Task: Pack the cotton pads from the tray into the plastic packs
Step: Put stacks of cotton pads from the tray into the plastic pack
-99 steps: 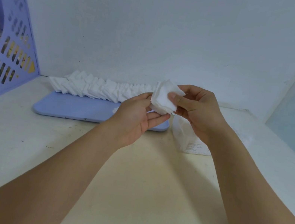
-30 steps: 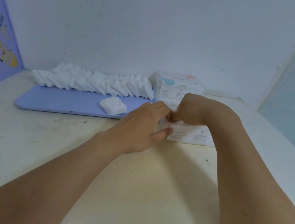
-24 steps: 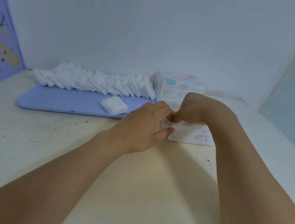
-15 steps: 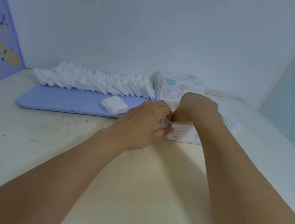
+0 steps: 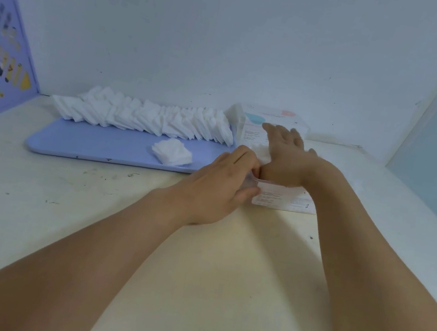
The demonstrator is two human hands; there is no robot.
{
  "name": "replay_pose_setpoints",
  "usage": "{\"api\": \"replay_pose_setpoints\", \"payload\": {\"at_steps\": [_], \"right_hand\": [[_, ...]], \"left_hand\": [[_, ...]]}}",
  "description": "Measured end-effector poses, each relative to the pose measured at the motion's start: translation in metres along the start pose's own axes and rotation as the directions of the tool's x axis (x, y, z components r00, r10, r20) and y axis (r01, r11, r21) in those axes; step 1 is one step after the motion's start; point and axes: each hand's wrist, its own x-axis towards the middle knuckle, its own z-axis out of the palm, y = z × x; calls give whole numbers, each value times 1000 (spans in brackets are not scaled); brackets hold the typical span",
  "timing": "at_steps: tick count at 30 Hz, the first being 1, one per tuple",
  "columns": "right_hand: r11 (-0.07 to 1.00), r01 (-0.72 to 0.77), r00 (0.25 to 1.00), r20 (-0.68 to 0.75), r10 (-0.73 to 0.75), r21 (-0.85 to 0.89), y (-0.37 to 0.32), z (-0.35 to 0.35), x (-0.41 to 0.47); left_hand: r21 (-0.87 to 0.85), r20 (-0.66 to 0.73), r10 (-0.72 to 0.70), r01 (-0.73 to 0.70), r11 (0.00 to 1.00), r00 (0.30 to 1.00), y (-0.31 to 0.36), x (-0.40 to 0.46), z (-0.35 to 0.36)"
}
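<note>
Pack: clear plastic pack (image 5: 283, 198) lay on the worktop (image 5: 191, 277), just right of the tray (image 5: 98, 144).
Left hand (image 5: 216, 185): fingers curled, pinching the pack's open mouth.
Right hand (image 5: 286, 154): fingers straight, pressing white pads (image 5: 262, 151) down into the pack.
Tray: flat, lilac; a leaning row of soft square pads (image 5: 143, 118), a small stack (image 5: 172, 152) in front.
Second pack (image 5: 270, 122): printed, behind the hands.

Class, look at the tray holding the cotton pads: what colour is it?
The tray is a plain pale lavender-blue, with no pattern; the head view shows it clearly.

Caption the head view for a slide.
Left hand holds the pack open while right hand pushes pads in, beside the tray.
</note>
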Motion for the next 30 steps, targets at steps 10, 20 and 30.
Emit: {"api": "replay_pose_setpoints", "payload": {"at_steps": [10,20,30], "right_hand": [[983,-134,991,-11,136,127,0,-1,11],[762,218,913,-404,63,610,3,-5,0],[839,401,729,-683,-50,367,-16,9,2]], "left_hand": [[5,-3,15,-15,1000,1000,-6,0,-4],[106,-209,-624,652,751,753,-81,-23,-61],[-108,-88,-694,686,720,715,-81,-16,-56]]}}
